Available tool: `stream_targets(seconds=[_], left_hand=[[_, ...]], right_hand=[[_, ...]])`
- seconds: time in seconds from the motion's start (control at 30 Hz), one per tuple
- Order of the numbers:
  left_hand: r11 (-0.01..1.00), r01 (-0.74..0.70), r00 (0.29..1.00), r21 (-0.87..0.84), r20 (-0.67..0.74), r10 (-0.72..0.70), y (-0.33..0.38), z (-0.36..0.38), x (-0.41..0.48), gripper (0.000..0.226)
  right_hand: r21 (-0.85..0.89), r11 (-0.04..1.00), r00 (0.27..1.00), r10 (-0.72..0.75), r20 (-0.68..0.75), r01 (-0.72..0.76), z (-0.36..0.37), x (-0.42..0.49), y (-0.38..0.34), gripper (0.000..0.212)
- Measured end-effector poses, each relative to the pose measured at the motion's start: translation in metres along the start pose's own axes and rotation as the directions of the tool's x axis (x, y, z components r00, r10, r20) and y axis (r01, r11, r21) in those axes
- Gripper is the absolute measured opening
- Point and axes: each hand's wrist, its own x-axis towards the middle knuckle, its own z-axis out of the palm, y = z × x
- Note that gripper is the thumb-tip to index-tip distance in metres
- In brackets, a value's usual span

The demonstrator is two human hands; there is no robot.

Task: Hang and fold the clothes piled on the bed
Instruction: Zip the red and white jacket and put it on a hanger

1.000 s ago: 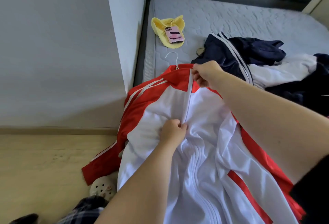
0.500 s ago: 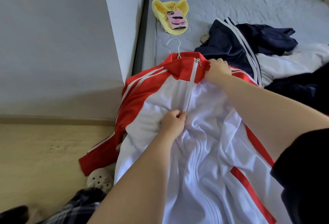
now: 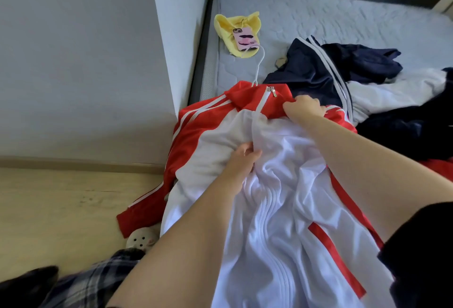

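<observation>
Grey mattress (image 3: 343,18) beside a pale wall: I am watching the red-and-white jacket (image 3: 282,160) lying at centre, zipped to the collar over a wire hanger (image 3: 259,62) whose hook is poking out at 12 o'clock, presumably ready for hanging. The left hand (image 3: 241,160) is pinching the white front beside the zip, fingers curled tight. The right hand (image 3: 305,109), at 1 o'clock, is gripping the red collar, likely squaring it. Unsorted clothes (image 3: 343,67) are waiting at 2 o'clock.
</observation>
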Motion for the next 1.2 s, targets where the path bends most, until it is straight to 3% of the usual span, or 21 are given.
stream_targets(seconds=[0.1,0.2,0.43,0.57,0.73,0.83,0.93,1.03,1.1,1.17,1.2], left_hand=[[0.998,-0.064,0.998,-0.023,0.018,0.065,0.01,0.007,-0.019,0.028],[0.991,-0.083,0.996,0.102,-0.019,0.086,0.026,0.009,-0.036,0.025],[0.942,-0.155,0.977,0.297,-0.094,0.19,0.079,0.008,-0.075,0.017],[0.899,-0.253,0.947,0.357,-0.1,0.306,0.124,0.014,-0.098,0.04],[0.832,-0.346,0.892,0.435,-0.121,0.434,0.182,0.002,-0.134,0.055],[0.771,-0.406,0.844,0.491,-0.12,0.522,0.214,-0.011,-0.159,0.048],[0.664,-0.477,0.764,0.575,-0.101,0.637,0.248,-0.024,-0.19,0.067],[0.529,-0.578,0.638,0.621,-0.06,0.767,0.288,-0.036,-0.229,0.08],[0.506,-0.577,0.587,0.642,-0.106,0.803,0.318,-0.045,-0.259,0.071],[0.55,-0.474,0.586,0.687,-0.22,0.78,0.342,-0.058,-0.294,0.046],[0.529,-0.421,0.522,0.737,-0.28,0.806,0.35,-0.066,-0.313,0.033]], right_hand=[[0.198,0.979,0.995,0.035,0.095,-0.053,-0.018,-0.023,0.001,0.027],[0.17,0.985,0.993,-0.057,0.099,0.04,-0.039,-0.046,-0.001,0.025],[0.211,0.957,0.979,-0.189,-0.077,0.201,-0.115,-0.095,-0.034,0.019],[0.315,0.908,0.956,-0.223,-0.191,0.275,-0.158,-0.124,-0.056,0.008],[0.406,0.827,0.903,-0.256,-0.344,0.389,-0.2,-0.163,-0.089,0.016],[0.43,0.789,0.857,-0.224,-0.464,0.438,-0.231,-0.19,-0.113,0.015],[0.485,0.717,0.807,-0.184,-0.562,0.501,-0.269,-0.225,-0.144,0.016],[0.558,0.593,0.748,-0.116,-0.654,0.58,-0.311,-0.265,-0.179,0.017],[0.581,0.502,0.708,-0.094,-0.7,0.64,-0.335,-0.292,-0.202,0.02],[0.576,0.449,0.685,-0.12,-0.719,0.683,-0.352,-0.314,-0.219,0.022],[0.581,0.44,0.693,-0.147,-0.705,0.685,-0.356,-0.321,-0.225,0.023]])
